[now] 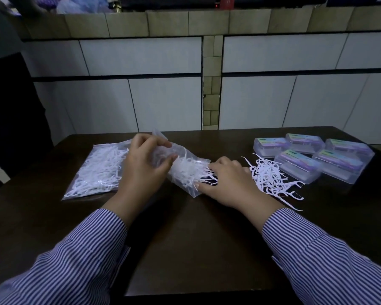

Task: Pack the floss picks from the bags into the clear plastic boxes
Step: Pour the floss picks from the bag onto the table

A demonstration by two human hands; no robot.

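A clear bag of white floss picks (186, 170) lies tilted in the middle of the dark table (196, 238). My left hand (144, 168) pinches its far end and lifts it. My right hand (229, 183) is at the bag's open mouth, its fingers curled into the picks spilling out there. To the right of that hand lies a loose heap of floss picks (271, 179). A second, fuller bag of picks (96, 170) lies flat to the left. Several clear plastic boxes (312, 157) with coloured labels stand closed at the back right.
A tiled wall (163, 95) rises right behind the table's far edge. A dark-clothed person (11, 106) stands at the far left beside the table. The table's front edge runs close under my striped sleeves.
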